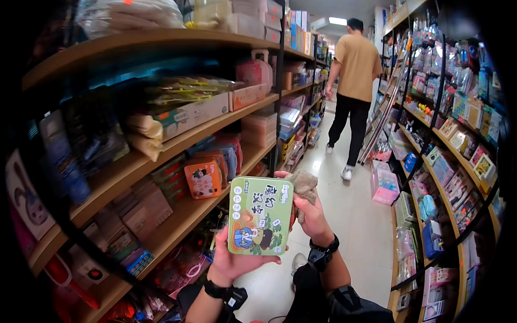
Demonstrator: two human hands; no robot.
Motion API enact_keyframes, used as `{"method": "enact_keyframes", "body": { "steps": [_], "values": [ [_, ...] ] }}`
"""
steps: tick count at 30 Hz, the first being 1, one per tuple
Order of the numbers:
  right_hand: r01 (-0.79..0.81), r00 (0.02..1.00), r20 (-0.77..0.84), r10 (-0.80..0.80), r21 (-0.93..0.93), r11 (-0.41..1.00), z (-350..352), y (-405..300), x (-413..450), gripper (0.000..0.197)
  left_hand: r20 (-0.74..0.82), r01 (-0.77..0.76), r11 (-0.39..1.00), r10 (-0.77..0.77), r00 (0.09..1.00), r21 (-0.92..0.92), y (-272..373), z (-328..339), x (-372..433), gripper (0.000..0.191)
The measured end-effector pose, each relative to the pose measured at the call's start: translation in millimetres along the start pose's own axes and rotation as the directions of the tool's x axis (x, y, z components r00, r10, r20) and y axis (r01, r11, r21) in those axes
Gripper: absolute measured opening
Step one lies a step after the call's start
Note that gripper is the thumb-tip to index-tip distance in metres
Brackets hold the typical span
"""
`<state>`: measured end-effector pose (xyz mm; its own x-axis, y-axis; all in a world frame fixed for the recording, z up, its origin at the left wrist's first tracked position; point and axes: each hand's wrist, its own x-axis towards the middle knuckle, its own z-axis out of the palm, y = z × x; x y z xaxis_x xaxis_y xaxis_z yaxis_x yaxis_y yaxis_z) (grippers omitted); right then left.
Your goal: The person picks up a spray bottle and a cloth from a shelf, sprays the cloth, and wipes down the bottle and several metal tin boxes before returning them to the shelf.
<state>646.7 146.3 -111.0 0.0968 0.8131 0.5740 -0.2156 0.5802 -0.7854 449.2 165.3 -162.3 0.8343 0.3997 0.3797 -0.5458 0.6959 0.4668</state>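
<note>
A green rounded tin box point(260, 216), printed with a cartoon figure and writing, is held up in front of me over the aisle. My left hand point(236, 258) supports it from below, thumb along the left edge. My right hand point(311, 216) holds a crumpled grey-brown cloth point(303, 185) against the tin's right side; part of its fingers is hidden behind the tin. On the shelf to the left stands an orange tin box point(203, 179), with blue and red ones in a row behind it.
Wooden shelves point(190, 214) packed with boxes line the left. Shelves of packaged goods point(448, 169) line the right. A person point(357, 68) in a tan shirt stands farther down the aisle, back turned. A ladder point(389, 103) leans at the right, near a pink bin point(383, 189) on the floor.
</note>
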Motion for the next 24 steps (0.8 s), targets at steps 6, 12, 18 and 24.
{"method": "enact_keyframes", "body": {
  "steps": [6, 12, 18, 24],
  "values": [
    [-0.133, 0.988, -0.091, 0.122, -0.125, 0.983, -54, 93, 31, 0.041, -0.23, 0.115, 0.983, -0.08, 0.97, 0.142, 28, -104, 16, 0.087],
    [-0.335, 0.876, -0.328, 0.354, 0.116, 0.935, -61, 203, 12, 0.041, -0.358, 0.089, 0.996, -0.074, 0.931, 0.025, 8, -166, 9, 0.07],
    [-0.357, 0.818, -0.494, 0.293, -0.038, 0.933, -50, 210, -22, 0.044, -0.615, 0.072, 0.992, 0.01, 0.788, 0.108, -15, -190, 6, 0.063],
    [-0.201, 0.972, -0.228, 0.052, -0.703, 0.683, -51, 206, -28, 0.049, -0.622, 0.272, 0.886, 0.023, 0.783, 0.375, -27, -200, 2, 0.065]
  ]
}}
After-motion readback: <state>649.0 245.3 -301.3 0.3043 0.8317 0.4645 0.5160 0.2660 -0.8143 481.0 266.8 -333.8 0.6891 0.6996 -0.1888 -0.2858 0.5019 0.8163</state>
